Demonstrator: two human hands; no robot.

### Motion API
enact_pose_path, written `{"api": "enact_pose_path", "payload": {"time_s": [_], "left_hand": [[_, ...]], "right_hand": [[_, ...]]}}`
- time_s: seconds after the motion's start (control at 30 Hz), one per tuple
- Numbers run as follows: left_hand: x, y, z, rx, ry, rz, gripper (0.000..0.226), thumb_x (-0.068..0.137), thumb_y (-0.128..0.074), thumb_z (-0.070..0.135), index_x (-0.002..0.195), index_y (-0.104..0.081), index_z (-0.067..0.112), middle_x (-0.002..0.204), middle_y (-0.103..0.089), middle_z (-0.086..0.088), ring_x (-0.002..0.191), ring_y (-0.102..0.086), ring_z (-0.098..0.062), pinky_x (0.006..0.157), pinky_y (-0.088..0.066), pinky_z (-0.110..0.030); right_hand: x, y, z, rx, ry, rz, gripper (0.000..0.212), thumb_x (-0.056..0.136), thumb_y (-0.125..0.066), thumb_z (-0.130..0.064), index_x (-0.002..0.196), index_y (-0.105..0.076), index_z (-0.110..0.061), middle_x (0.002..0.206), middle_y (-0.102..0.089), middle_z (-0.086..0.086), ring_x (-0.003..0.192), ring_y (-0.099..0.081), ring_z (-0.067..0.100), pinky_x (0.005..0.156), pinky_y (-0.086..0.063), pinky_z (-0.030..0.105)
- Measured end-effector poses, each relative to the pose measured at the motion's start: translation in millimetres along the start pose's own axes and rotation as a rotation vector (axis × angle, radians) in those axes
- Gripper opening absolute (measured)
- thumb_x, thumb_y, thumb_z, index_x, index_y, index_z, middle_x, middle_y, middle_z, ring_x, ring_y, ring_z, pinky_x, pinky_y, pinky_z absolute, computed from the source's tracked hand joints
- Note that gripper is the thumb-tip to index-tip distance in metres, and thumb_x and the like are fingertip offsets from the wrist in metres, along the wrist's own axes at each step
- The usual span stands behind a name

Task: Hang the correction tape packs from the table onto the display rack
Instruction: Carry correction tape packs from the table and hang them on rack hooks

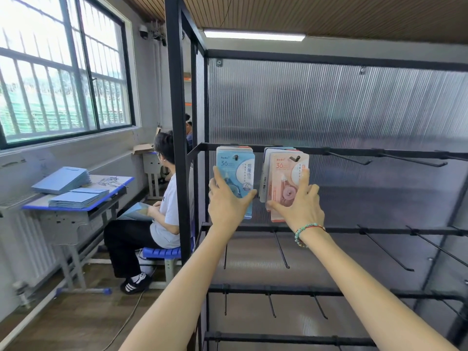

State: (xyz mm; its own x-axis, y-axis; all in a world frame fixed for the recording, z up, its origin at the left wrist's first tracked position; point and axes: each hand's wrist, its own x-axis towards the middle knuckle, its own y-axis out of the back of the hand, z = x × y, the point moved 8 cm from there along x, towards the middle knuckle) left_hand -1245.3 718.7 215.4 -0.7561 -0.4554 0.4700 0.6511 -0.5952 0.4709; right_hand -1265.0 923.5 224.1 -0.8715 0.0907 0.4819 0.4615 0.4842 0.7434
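Hands [229, 206] [301, 206] on hung packs: L blue [239, 165], R pink [283, 173].

Single head camera, wide-angle, looking forward and slightly down along both outstretched arms. Facing display rack [329, 153] head-on, close, at arm's reach; upper rail sitting about mid-frame. Left edge taking in window [63, 72] and counter [76, 198] off to side, farther back. Ceiling showing along top, straight lines bowing toward edges. No second view sharing scene.
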Motion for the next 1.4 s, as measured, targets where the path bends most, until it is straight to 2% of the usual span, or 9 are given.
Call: {"api": "enact_pose_path", "payload": {"time_s": [0.13, 0.27, 0.43, 0.7, 0.93, 1.13, 1.27, 1.4], "left_hand": [[-11.9, 7.0, -4.2, 0.038, -0.018, -0.010, 0.116, 0.077, -0.075, 0.048, 0.153, 0.006, 0.016, 0.153, -0.021, -0.014, 0.137, -0.033, -0.032, 0.100, -0.044, -0.055], [-31.2, 15.2, -3.7, 0.076, -0.042, -0.025, 0.108, 0.081, -0.072, 0.043, 0.153, 0.003, 0.013, 0.155, -0.017, -0.017, 0.141, -0.025, -0.033, 0.106, -0.038, -0.053], [-74.5, 29.5, 0.0, 0.099, -0.088, -0.038, 0.095, 0.086, -0.068, 0.039, 0.154, -0.006, 0.014, 0.154, -0.021, -0.014, 0.140, -0.028, -0.030, 0.106, -0.039, -0.050], [-174.0, 90.8, -23.7, 0.225, 0.056, 0.020, 0.082, 0.091, -0.062, 0.034, 0.153, -0.013, 0.010, 0.159, -0.015, -0.015, 0.146, -0.016, -0.028, 0.118, -0.021, -0.040], [-249.8, 203.0, -97.7, 0.395, 0.257, 0.136, 0.078, 0.092, -0.061, 0.033, 0.152, -0.019, 0.007, 0.155, -0.028, -0.014, 0.144, -0.023, -0.025, 0.117, -0.022, -0.038], [-311.3, 321.9, -144.8, 0.484, 0.393, 0.265, 0.071, 0.092, -0.061, 0.028, 0.149, -0.026, 0.003, 0.150, -0.036, -0.016, 0.141, -0.029, -0.029, 0.115, -0.025, -0.039], [-362.9, 427.4, -170.4, 0.551, 0.476, 0.361, 0.071, 0.092, -0.060, 0.028, 0.149, -0.026, 0.004, 0.151, -0.035, -0.015, 0.141, -0.028, -0.028, 0.115, -0.026, -0.040], [-436.8, 543.2, -200.1, 0.651, 0.592, 0.466, 0.067, 0.094, -0.058, 0.025, 0.149, -0.027, 0.003, 0.148, -0.039, -0.014, 0.136, -0.035, -0.029, 0.111, -0.028, -0.035]], "right_hand": [[-13.3, -1.0, 9.7, 0.025, 0.007, -0.014, 0.119, 0.073, -0.070, -0.060, 0.151, 0.007, -0.016, 0.135, -0.029, 0.014, 0.122, -0.039, 0.031, 0.081, -0.049, 0.043], [-29.8, 1.9, 16.8, 0.018, 0.032, -0.045, 0.105, 0.080, -0.068, -0.052, 0.151, -0.001, -0.014, 0.142, -0.027, 0.015, 0.126, -0.037, 0.033, 0.090, -0.048, 0.043], [-62.5, 6.1, 11.7, 0.055, 0.122, -0.131, 0.091, 0.085, -0.065, -0.043, 0.151, -0.009, -0.015, 0.145, -0.024, 0.014, 0.127, -0.036, 0.031, 0.095, -0.046, 0.041], [-146.2, -7.6, -21.4, 0.141, 0.319, -0.346, 0.074, 0.089, -0.060, -0.039, 0.149, -0.022, -0.015, 0.153, -0.020, 0.009, 0.138, -0.026, 0.028, 0.108, -0.033, 0.038], [-242.6, -32.1, -115.2, 0.248, 0.545, -0.521, 0.055, 0.092, -0.055, -0.032, 0.141, -0.038, -0.012, 0.143, -0.037, 0.007, 0.131, -0.034, 0.026, 0.107, -0.030, 0.032], [-328.7, -44.3, -222.9, 0.331, 0.730, -0.609, 0.049, 0.093, -0.053, -0.029, 0.138, -0.046, -0.013, 0.146, -0.037, 0.005, 0.135, -0.031, 0.023, 0.110, -0.024, 0.030], [-413.0, -45.4, -311.6, 0.414, 0.846, -0.666, 0.048, 0.092, -0.054, -0.028, 0.137, -0.049, -0.013, 0.145, -0.040, 0.005, 0.134, -0.033, 0.022, 0.109, -0.027, 0.030], [-526.9, -41.6, -395.4, 0.475, 0.998, -0.767, 0.047, 0.091, -0.054, -0.025, 0.136, -0.049, -0.011, 0.143, -0.043, 0.006, 0.133, -0.035, 0.023, 0.108, -0.026, 0.029]]}}
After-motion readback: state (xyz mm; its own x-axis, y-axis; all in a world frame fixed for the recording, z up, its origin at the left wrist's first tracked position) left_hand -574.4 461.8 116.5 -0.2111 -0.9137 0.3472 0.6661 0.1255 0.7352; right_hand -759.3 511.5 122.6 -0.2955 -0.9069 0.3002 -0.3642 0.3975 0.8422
